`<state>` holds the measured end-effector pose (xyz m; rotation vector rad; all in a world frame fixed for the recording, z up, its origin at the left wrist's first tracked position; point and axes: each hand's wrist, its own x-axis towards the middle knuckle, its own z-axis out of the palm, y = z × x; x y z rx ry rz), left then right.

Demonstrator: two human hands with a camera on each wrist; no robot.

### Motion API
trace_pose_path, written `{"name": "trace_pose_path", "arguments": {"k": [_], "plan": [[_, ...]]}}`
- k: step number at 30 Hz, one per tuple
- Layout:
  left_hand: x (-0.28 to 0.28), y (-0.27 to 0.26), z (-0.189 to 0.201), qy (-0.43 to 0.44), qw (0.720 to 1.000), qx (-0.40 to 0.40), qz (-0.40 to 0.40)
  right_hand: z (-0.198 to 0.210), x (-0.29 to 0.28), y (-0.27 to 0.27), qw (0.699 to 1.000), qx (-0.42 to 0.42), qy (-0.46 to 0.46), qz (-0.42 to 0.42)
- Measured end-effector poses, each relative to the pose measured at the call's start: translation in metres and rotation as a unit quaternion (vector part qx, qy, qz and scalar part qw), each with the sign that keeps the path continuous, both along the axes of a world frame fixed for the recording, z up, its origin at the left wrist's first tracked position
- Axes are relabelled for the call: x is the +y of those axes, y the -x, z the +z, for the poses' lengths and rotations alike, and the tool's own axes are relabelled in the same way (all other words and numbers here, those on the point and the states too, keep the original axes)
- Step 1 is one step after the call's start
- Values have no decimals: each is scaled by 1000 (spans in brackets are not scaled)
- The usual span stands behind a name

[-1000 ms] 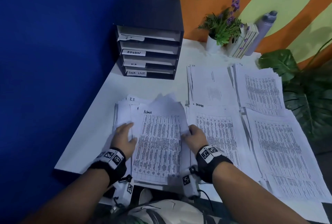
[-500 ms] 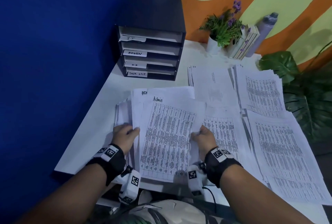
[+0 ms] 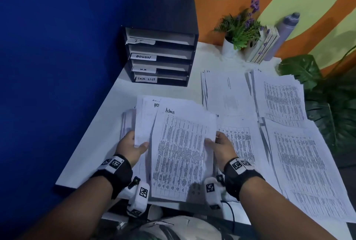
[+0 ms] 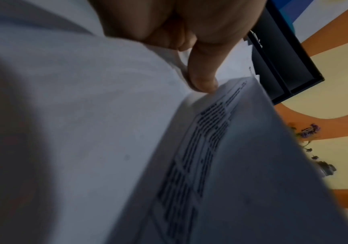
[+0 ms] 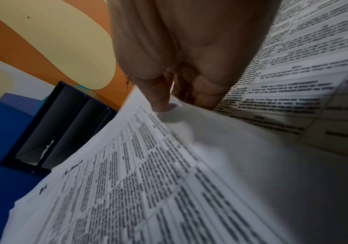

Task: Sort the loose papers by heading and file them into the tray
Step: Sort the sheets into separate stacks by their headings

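Observation:
A bundle of printed sheets headed "Admin" (image 3: 181, 155) is lifted off the white desk (image 3: 100, 124), held at both side edges. My left hand (image 3: 134, 146) grips its left edge, thumb on top (image 4: 202, 79). My right hand (image 3: 217, 142) pinches the right edge (image 5: 164, 105). The top sheet (image 5: 147, 173) shows a table of text. The black filing tray (image 3: 161, 51) stands at the back left, its slots labelled IT, ADMIN, H.R and TASK LIST. More papers lie under the bundle on the left (image 3: 127, 122).
Sorted piles lie to the right: an IT pile (image 3: 227, 93), a pile below it (image 3: 238, 143) and two more (image 3: 281, 101) (image 3: 308, 172). A potted plant (image 3: 238, 30), small books (image 3: 264, 47) and a grey bottle (image 3: 283, 33) stand at the back. A blue wall is at the left.
Both hands have raised the Admin sheets off the left pile and pushed them a little forward and to the right; the sheets behind now fan out.

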<state>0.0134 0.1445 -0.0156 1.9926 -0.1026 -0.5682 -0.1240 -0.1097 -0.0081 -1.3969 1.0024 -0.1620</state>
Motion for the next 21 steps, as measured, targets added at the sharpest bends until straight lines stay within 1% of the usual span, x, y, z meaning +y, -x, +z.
{"name": "trace_pose_path", "arguments": {"k": [3, 5, 10, 14, 21], "plan": [[-2, 2, 0, 33, 999, 9, 15, -3, 1, -2, 999, 25, 12, 17], [-3, 2, -2, 40, 999, 11, 32, -4, -1, -1, 1000, 19, 20, 3], [1, -4, -5, 26, 998, 0, 61, -6, -12, 6, 999, -5, 10, -47], [2, -5, -4, 31, 998, 7, 60, -8, -15, 6, 998, -20, -4, -66], [0, -2, 3, 58, 997, 11, 57, -7, -9, 0, 998, -40, -4, -57]]}}
